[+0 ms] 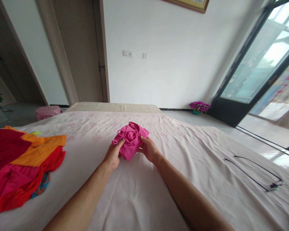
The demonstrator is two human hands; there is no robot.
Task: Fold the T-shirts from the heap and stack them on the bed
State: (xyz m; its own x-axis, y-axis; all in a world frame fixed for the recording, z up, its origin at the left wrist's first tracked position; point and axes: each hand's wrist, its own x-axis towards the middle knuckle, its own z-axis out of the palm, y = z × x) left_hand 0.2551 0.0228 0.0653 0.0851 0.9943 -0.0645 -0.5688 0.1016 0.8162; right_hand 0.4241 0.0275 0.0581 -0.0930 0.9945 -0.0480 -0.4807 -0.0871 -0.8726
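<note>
A bright pink cloth bundle [131,144], with thin straps or cords looped over its top, is held in front of me just over the bed. I cannot tell which kind of garment it is. My left hand [113,155] grips its left edge, thumb on top. On the other side my right hand [149,149] pinches the right edge, its fingers partly hidden underneath. Beneath both hands spreads a pale bedsheet [135,199] with faint pink flower prints.
A pile of folded clothes [38,154] in red, orange and pink lies at left. Eyeglasses [257,173] rest on the sheet at right. Beyond the bed are a pink stool [48,112], a pot of purple flowers [199,107] and a glass door [255,64].
</note>
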